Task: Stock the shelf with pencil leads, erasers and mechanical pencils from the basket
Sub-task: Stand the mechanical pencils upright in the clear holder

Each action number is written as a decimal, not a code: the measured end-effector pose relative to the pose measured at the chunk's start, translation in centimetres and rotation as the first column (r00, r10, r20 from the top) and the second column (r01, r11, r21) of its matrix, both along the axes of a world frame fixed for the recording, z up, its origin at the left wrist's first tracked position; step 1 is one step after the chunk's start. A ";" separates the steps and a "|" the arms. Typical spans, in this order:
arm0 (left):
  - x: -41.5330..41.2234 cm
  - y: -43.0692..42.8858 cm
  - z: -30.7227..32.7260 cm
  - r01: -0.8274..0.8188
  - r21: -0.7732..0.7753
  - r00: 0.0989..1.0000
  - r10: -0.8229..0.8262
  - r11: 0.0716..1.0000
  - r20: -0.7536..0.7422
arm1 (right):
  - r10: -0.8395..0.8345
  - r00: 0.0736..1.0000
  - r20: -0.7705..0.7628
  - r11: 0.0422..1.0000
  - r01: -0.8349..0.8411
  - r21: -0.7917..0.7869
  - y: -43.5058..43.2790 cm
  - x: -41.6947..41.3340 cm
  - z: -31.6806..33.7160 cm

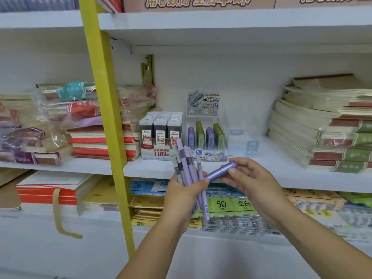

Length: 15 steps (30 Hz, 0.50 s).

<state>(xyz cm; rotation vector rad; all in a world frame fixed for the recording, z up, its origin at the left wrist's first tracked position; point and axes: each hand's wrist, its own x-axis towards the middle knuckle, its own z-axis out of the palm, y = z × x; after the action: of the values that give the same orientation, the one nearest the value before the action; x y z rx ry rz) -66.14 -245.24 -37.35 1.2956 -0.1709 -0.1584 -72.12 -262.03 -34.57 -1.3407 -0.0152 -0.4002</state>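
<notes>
Left hand (181,196) has its fingers curled tight round a bundle of purple mechanical pencils (186,164), ends fanned upward, just in front of and below the lead box (161,135) on the shelf (281,174). Right hand (249,178) pinches a single pencil (220,171) between thumb and fingertips. It lies crosswise, its near end against the left thumb, so probably one is being singled out to load one at a time. Upright bundle likely keeps the ends easy to pick. Right of the lead box: clear case (205,135) with purple and green pieces in rows. Further right, a clear tray (244,141) that looks mostly empty, the probable pencil slot. Basket not in view.
</notes>
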 end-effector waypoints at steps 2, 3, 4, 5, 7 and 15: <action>0.3 -0.5 0.2 -0.011 -0.003 1.000 0.011 1.000 0.018 | -0.047 0.999 -0.002 0.997 0.047 -0.056 0.0 0.5 0.7; 0.4 -0.6 0.2 -0.010 -0.011 1.000 0.010 1.000 0.023 | -0.068 0.998 0.003 0.993 0.068 -0.095 -0.1 0.7 1.0; 0.5 -0.7 0.4 -0.006 -0.022 1.000 0.006 1.000 0.024 | -0.082 0.996 0.016 0.986 0.084 -0.144 -0.2 1.0 1.6; 0.7 -0.7 0.6 -0.002 -0.035 1.000 0.002 0.999 0.022 | -0.093 0.995 0.039 0.972 0.099 -0.214 -0.4 1.3 2.3; 1.2 -0.5 1.1 0.001 -0.064 1.000 0.001 0.998 0.018 | -0.114 0.988 0.104 0.907 0.146 -0.395 -1.0 2.1 4.5; 3.7 0.4 3.2 -0.062 -0.123 0.997 0.066 0.991 0.031 | -0.163 0.953 0.257 0.556 0.304 -0.774 -3.4 10.7 14.4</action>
<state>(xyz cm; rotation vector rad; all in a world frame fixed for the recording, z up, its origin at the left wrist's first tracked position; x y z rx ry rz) -62.47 -244.83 -34.16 1.1814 -0.1664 -0.0693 -61.39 -265.43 -20.17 -2.2459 -0.1729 -0.7921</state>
